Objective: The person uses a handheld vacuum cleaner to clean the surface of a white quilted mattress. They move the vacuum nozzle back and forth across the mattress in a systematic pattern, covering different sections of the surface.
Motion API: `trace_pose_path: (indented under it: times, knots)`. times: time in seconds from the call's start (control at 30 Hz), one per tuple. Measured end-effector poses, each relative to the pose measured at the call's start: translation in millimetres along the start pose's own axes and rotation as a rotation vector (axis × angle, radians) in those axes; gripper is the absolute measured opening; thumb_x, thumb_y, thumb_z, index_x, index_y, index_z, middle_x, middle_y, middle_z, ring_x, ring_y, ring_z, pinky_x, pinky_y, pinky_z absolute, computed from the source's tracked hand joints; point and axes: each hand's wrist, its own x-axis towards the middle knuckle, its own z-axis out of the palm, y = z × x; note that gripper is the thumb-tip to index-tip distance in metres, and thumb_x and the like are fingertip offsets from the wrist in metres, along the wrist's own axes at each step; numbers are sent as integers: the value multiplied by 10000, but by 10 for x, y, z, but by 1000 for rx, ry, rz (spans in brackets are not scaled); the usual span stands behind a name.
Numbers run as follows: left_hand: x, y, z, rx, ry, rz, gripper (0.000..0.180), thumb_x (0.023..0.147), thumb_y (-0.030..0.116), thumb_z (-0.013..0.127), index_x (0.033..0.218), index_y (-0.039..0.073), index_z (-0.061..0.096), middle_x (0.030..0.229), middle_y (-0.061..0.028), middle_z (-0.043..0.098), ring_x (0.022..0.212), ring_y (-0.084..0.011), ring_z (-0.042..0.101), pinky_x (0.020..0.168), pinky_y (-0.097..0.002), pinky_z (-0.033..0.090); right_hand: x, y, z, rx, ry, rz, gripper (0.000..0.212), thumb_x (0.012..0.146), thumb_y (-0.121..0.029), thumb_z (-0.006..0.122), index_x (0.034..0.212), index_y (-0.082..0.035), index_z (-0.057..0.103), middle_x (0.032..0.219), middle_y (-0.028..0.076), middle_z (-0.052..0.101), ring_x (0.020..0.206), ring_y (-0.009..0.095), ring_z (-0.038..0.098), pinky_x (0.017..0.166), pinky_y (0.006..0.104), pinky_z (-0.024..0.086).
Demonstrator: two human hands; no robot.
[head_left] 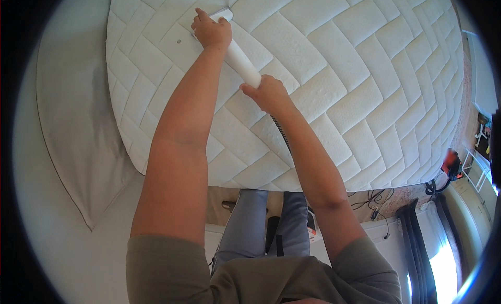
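Note:
A white wand-shaped tool (243, 61) with a wide head lies slantwise low over a white quilted mattress (334, 69). My right hand (270, 94) is closed round its near end, and a dark ribbed cord or hose (281, 129) runs from there under my forearm. At the far end, my left hand (213, 31) grips the wand beside its head, partly covering it; some of its fingers stick out to the left. Whether the head touches the fabric I cannot tell. A small dark mark (179, 42) shows on the mattress left of that hand.
A grey upholstered headboard (73, 105) borders the mattress on the left. My legs (242, 220) stand at its near edge. Black cables (373, 199) lie on the floor to the right, near a red and black object (451, 163). Dark curtains (416, 246) hang by a bright window.

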Motion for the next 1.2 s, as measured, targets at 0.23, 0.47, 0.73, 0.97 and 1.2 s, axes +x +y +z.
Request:
trace_pose_path:
  times: [0.23, 0.47, 0.73, 0.97, 1.2]
  knots:
    - [-210, 118, -41, -13, -37, -24, 826, 854, 198, 672, 1511, -102, 273, 1408, -232, 492, 1279, -385, 471, 1069, -462, 451, -195, 78, -62, -25, 23, 14, 531, 864, -444, 736, 1025, 59, 683, 941, 237, 726, 877, 371, 722, 767, 447, 562]
    - [-379, 149, -36, -5, -48, -47, 829, 858, 197, 667, 1516, -101, 260, 1399, -235, 494, 1282, -384, 471, 1060, -460, 462, -341, 184, -130, -39, -14, 26, 541, 869, -460, 732, 1029, 54, 678, 956, 233, 726, 892, 376, 718, 768, 448, 560]
    - [-657, 233, -31, -3, -54, -60, 838, 863, 208, 664, 1521, -99, 246, 1407, -238, 485, 1303, -388, 456, 1071, -466, 449, -464, 478, -127, -40, -2, -1, 546, 875, -470, 727, 1018, 53, 667, 973, 239, 720, 911, 386, 711, 774, 458, 558]
    - [-876, 257, -23, 14, -47, -68, 843, 865, 215, 662, 1525, -94, 239, 1400, -227, 483, 1296, -393, 456, 1086, -478, 427, -620, 655, -159, -63, -6, -29, 552, 871, -471, 730, 1017, 58, 668, 954, 239, 721, 900, 387, 712, 768, 457, 559]
    - [-1046, 283, -16, 8, -29, -65, 833, 865, 209, 657, 1523, -95, 246, 1391, -224, 484, 1284, -391, 460, 1076, -477, 429, -706, 795, -154, -64, -7, -41, 544, 865, -456, 737, 1026, 60, 669, 952, 242, 722, 890, 387, 715, 767, 455, 560]
